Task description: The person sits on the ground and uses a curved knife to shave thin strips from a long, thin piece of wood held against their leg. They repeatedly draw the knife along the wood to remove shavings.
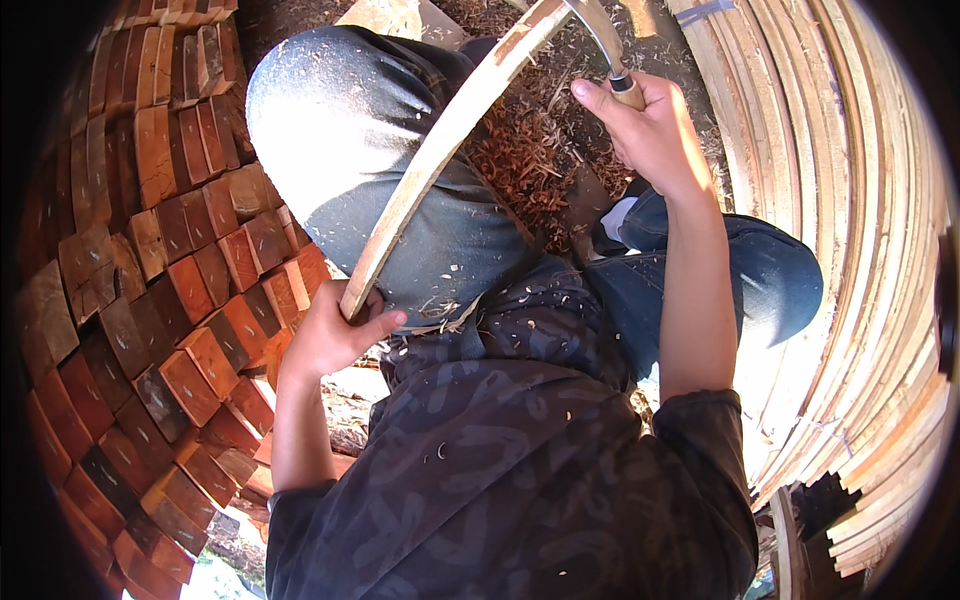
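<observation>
My left hand [338, 330] is closed around the near end of a long pale wooden strip [440, 145]. The strip slants across my left thigh up to the top edge, where its far end runs out of view. In my right hand [655, 130] is the short wooden handle of a curved-bladed knife [603, 38], with a metal collar below the blade. The blade arcs up and left towards the strip's far part; its tip is cut off by the frame, so I cannot tell whether it touches the wood. Small shavings cling to my trousers and dark shirt.
Reddish-brown wood blocks [190, 300] are stacked in rows along the left. On the right, long pale wooden strips [800, 150] lie bundled together. Curled shavings [525, 150] cover the ground between my legs. A flat pale piece [410, 20] lies beyond my left knee.
</observation>
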The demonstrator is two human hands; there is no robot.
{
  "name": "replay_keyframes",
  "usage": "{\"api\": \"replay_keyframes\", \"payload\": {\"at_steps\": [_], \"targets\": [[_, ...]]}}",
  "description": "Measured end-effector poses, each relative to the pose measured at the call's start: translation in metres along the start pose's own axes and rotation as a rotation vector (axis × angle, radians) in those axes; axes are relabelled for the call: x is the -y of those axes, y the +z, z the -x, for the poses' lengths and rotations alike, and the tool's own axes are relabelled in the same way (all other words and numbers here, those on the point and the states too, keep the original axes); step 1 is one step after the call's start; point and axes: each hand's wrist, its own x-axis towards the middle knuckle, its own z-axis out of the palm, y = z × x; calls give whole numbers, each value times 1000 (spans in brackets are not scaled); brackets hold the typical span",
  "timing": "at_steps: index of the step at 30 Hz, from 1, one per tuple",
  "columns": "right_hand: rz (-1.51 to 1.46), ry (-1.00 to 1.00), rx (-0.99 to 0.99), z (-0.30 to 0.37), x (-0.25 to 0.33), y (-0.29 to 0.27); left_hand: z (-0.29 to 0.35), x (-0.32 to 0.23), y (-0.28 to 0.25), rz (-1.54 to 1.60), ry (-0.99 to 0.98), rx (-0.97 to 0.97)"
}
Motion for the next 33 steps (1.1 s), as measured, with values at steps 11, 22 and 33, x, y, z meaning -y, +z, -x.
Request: {"api": "replay_keyframes", "payload": {"at_steps": [11,22,33], "targets": [[311,-108,-230,-5,8,-1,-1,-2,-2,10,8,13],[101,5,-281,-4,8,17,2,-3,0,-38,-29,-14],[21,-62,50,-1,33,-58,0,9,2,-48,86,-42]]}}
